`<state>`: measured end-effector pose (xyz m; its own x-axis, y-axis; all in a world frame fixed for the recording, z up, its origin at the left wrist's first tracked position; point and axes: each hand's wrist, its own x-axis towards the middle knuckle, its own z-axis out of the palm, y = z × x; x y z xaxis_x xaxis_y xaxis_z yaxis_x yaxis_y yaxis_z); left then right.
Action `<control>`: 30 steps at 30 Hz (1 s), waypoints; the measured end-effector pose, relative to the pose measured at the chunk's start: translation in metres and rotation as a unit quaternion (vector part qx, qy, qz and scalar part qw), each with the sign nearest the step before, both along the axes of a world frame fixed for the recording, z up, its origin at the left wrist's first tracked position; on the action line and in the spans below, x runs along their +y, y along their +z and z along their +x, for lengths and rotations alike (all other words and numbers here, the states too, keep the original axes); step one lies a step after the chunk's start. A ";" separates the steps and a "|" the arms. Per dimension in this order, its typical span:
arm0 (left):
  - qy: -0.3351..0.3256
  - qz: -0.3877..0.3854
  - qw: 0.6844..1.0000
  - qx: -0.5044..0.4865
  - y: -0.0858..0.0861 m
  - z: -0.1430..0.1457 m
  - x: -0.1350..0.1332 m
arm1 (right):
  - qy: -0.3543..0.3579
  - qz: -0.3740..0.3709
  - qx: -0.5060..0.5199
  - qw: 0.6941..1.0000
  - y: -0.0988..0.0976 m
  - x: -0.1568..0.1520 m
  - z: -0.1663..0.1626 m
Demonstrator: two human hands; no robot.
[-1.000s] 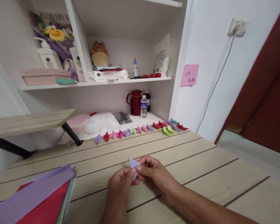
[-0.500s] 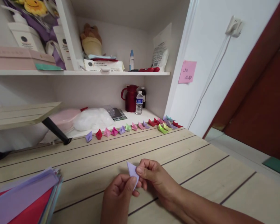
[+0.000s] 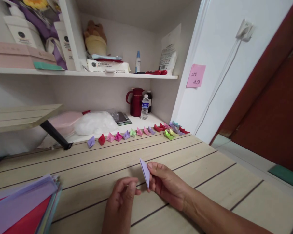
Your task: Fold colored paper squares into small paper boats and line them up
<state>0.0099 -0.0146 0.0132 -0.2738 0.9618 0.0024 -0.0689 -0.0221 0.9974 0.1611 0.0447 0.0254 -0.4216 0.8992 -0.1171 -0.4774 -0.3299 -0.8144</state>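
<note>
A small folded piece of lilac paper (image 3: 145, 174) is pinched between the thumb and fingers of my right hand (image 3: 164, 182), held tilted above the wooden table. Just left of it is my left hand (image 3: 123, 196), apart from the paper, its fingers loosely curled with a gap between thumb and fingertips and nothing in them. Folded paper boats (image 3: 118, 136) in several colours stand in a row along the table's far edge, with a tighter cluster (image 3: 173, 131) at the right end.
Coloured paper sheets (image 3: 21, 204) lie stacked at the lower left. A raised wooden stand (image 3: 26, 117) with black legs is behind them. Past the far edge, a dark red jug (image 3: 136, 102) and a water bottle (image 3: 145, 107) stand on the white shelf. A pink note (image 3: 196, 75) is on the wall.
My left hand has let go of the lilac paper and drawn slightly away to the left. My right hand has turned the paper more edge-on and lifted it a little.
</note>
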 end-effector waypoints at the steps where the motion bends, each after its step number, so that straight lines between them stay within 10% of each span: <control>1: -0.008 0.003 1.000 -0.006 0.000 0.000 0.000 | 0.008 0.005 -0.007 1.000 0.000 -0.001 0.000; 9: -0.148 0.059 0.984 -0.076 -0.004 -0.003 0.005 | 0.059 0.037 -0.051 0.996 0.001 -0.013 -0.003; 30: -0.099 0.006 0.990 -0.100 0.006 0.006 0.001 | 0.043 0.051 -0.104 0.992 0.001 -0.016 -0.004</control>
